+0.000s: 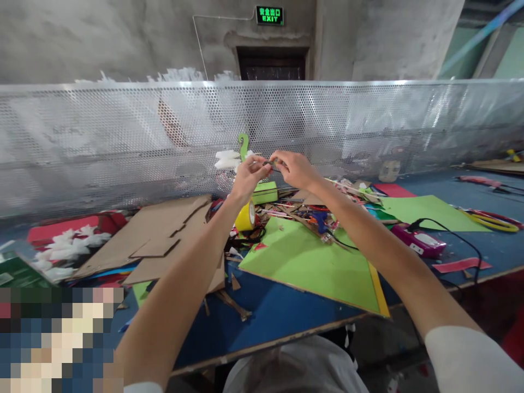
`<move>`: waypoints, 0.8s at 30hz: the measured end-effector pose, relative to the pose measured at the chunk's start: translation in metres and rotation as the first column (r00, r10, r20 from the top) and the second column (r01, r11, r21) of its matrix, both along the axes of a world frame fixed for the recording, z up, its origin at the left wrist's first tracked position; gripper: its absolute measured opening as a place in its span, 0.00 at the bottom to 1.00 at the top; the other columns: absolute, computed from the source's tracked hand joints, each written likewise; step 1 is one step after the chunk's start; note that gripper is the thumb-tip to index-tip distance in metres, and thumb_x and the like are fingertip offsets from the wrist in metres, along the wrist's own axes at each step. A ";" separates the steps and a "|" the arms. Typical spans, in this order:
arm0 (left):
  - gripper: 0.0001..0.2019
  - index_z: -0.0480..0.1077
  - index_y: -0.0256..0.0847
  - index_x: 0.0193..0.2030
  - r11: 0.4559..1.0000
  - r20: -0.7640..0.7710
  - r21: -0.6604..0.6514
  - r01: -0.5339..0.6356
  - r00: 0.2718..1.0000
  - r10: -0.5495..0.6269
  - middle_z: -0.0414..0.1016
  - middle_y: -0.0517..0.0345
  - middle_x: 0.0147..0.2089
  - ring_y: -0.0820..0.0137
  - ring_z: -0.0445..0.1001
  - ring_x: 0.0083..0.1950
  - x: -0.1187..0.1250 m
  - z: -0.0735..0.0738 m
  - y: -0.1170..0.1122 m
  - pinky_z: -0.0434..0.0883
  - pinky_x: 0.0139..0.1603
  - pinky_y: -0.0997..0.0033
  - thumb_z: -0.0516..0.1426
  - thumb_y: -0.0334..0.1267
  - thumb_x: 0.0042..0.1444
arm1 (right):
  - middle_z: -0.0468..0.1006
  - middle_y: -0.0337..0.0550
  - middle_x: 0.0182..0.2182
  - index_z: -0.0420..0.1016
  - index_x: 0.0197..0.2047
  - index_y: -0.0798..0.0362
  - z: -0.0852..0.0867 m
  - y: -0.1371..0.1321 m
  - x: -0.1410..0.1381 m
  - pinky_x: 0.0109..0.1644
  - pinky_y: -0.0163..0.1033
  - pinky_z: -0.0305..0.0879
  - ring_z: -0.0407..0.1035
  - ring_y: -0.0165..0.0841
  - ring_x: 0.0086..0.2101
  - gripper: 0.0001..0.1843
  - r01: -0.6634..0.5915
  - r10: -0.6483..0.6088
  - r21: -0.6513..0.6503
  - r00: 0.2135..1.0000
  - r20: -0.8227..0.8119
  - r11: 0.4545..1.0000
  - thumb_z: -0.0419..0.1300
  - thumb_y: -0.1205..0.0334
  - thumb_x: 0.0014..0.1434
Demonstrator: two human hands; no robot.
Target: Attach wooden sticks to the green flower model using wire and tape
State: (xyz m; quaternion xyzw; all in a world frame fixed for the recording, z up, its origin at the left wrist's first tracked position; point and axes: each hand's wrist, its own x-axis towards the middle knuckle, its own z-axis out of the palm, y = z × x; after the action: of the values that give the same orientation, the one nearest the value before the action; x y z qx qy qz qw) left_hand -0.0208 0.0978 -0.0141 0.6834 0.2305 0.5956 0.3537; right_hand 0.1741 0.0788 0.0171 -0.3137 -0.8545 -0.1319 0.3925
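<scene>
Both arms reach forward over the blue table (266, 316). My left hand (246, 177) and my right hand (295, 168) meet in the air, each pinching one end of a small dark, thin piece (271, 162) that I cannot name. A green hook-shaped cutout (243, 146) and white feather-like pieces (227, 159) show just behind my left fingers. Below the hands lie a yellow tape roll (245, 217), a small green box (265, 192) and a large green sheet (315, 259).
Brown cardboard pieces (164, 240) lie at left beside white feathers on red card (69, 243). A pink hot-glue tool (418, 240) with a black cable and another green sheet (426, 210) lie at right. A perforated metal screen (123, 142) closes off the table's far edge.
</scene>
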 end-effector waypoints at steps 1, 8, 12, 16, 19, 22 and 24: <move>0.19 0.67 0.43 0.45 1.000 -0.012 0.014 -0.008 1.000 0.008 0.75 0.61 0.35 0.71 0.78 0.39 0.000 0.000 0.001 0.75 0.50 0.63 0.68 0.45 0.52 | 0.80 0.48 0.43 0.75 0.53 0.53 0.000 0.000 0.000 0.46 0.40 0.59 0.69 0.38 0.40 0.17 0.002 -0.002 0.003 1.000 0.001 1.000 0.50 0.69 0.67; 0.15 0.72 0.40 0.44 0.987 -0.230 0.141 -0.075 0.967 0.106 0.74 0.59 0.33 0.69 0.73 0.35 -0.004 0.002 0.002 0.72 0.41 0.66 0.65 0.41 0.50 | 0.77 0.48 0.41 0.76 0.50 0.52 -0.001 -0.004 -0.001 0.43 0.40 0.56 0.70 0.41 0.40 0.18 0.113 -0.115 0.040 0.992 0.051 0.993 0.50 0.73 0.64; 0.11 0.76 0.40 0.40 0.900 -0.357 0.339 -0.273 0.848 0.391 0.68 0.60 0.26 0.69 0.64 0.28 0.003 0.008 -0.006 0.62 0.34 0.67 0.61 0.46 0.59 | 0.77 0.49 0.43 0.76 0.50 0.52 -0.002 -0.009 -0.004 0.41 0.40 0.55 0.70 0.42 0.40 0.18 0.160 -0.163 0.051 0.984 0.064 0.986 0.50 0.74 0.65; 0.11 0.77 0.42 0.34 0.800 -0.459 0.484 -0.354 0.676 0.577 0.66 0.57 0.22 0.63 0.68 0.30 0.004 0.014 -0.016 0.61 0.37 0.64 0.59 0.45 0.62 | 0.79 0.51 0.44 0.75 0.50 0.53 -0.002 -0.011 -0.007 0.42 0.41 0.55 0.71 0.42 0.41 0.19 0.173 -0.176 0.033 0.980 0.092 0.984 0.50 0.76 0.62; 0.09 0.78 0.43 0.32 0.761 -0.503 0.527 -0.378 0.583 0.638 0.71 0.51 0.24 0.55 0.75 0.37 0.004 0.011 -0.018 0.64 0.42 0.62 0.58 0.41 0.61 | 0.81 0.51 0.45 0.75 0.51 0.54 -0.008 -0.006 -0.010 0.43 0.40 0.57 0.73 0.43 0.43 0.21 0.162 -0.162 0.009 0.981 0.106 0.987 0.51 0.78 0.60; 0.07 0.78 0.42 0.32 0.726 -0.542 0.536 -0.431 0.484 0.687 0.74 0.48 0.26 0.50 0.77 0.40 0.006 0.004 -0.016 0.66 0.45 0.58 0.58 0.35 0.58 | 0.83 0.52 0.47 0.76 0.53 0.55 -0.016 0.000 -0.014 0.44 0.40 0.58 0.75 0.43 0.46 0.19 0.167 -0.162 -0.038 0.981 0.110 0.985 0.52 0.77 0.63; 0.06 0.77 0.41 0.31 0.712 -0.557 0.531 -0.459 0.445 0.702 0.75 0.46 0.27 0.48 0.78 0.41 0.008 0.000 -0.014 0.66 0.47 0.56 0.58 0.32 0.56 | 0.83 0.53 0.47 0.76 0.55 0.56 -0.021 0.002 -0.018 0.44 0.40 0.59 0.76 0.44 0.46 0.18 0.190 -0.180 -0.072 0.976 0.127 0.979 0.53 0.74 0.65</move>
State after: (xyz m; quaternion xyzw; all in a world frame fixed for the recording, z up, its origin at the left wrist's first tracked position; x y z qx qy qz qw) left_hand -0.0127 0.0842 -0.0136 0.7817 0.4788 0.3851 -0.1070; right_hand 0.1562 0.0811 -0.0035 -0.3994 -0.8484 -0.1507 0.3131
